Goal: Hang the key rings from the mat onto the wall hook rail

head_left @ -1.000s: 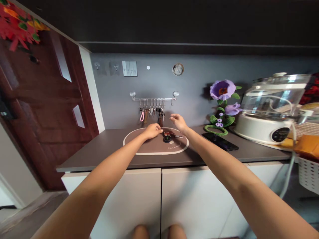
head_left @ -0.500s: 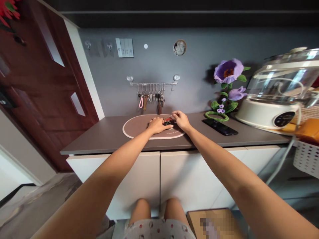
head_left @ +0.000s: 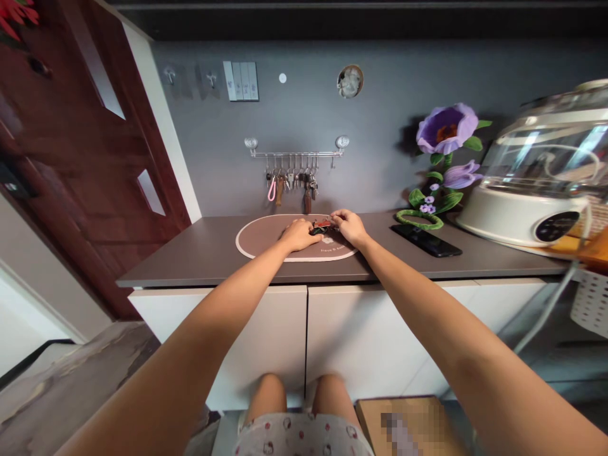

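Note:
A bunch of keys with a red and black fob (head_left: 322, 226) lies on an oval brown mat (head_left: 259, 239) on the grey counter. My left hand (head_left: 297, 234) rests on the mat with its curled fingers touching the left side of the keys. My right hand (head_left: 349, 226) pinches the right side of the same bunch. Both hands hide most of the keys. On the wall behind, a chrome hook rail (head_left: 295, 152) carries several more key bunches (head_left: 291, 184).
A black phone (head_left: 425, 240) lies on the counter (head_left: 199, 252) right of the mat, beside purple fabric flowers (head_left: 443, 155). A white cooker with a glass lid (head_left: 532, 183) fills the far right. A dark wooden door (head_left: 71, 158) stands at left. A cardboard box (head_left: 403, 424) sits on the floor.
My right hand came down from above the mat and closed on the keys. My left hand slid in against them. The view pulled back and tilted down, showing my knees.

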A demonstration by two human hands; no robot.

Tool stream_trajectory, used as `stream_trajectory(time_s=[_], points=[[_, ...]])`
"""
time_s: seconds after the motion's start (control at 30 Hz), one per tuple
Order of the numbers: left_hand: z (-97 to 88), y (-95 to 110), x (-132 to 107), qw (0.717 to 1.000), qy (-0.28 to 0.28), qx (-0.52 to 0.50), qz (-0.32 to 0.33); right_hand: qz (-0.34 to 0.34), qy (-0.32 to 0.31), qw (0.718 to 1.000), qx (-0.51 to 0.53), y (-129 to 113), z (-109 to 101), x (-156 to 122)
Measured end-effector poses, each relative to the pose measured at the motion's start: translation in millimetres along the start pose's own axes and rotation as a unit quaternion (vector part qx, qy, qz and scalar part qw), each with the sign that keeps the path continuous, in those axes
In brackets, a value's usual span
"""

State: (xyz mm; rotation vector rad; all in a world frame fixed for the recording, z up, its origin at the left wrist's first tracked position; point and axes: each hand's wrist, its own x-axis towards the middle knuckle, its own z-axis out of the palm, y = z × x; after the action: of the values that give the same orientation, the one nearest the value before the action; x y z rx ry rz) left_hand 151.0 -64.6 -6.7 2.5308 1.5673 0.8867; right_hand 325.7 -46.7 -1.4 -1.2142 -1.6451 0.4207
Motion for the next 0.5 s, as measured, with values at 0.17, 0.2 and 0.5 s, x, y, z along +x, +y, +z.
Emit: stream_trajectory(time_s=[0.17, 0.2, 0.5], points=[[-8.2, -8, -5, 0.997, -0.015, -0.072, 0.014, 0.011, -0.001, 1.000, -0.016, -5, -1, -3], [-11.2, -9, -7, 0.995, -0.021, -0.102, 0.008, 0.014, -0.003, 1.000, -0.013, -6, -1, -3], [-21.8, -17, -5, 0.926, 0.003, -0.363, -0.107, -0.007, -0.010, 1.000, -0.028, -8, -2, -3]])
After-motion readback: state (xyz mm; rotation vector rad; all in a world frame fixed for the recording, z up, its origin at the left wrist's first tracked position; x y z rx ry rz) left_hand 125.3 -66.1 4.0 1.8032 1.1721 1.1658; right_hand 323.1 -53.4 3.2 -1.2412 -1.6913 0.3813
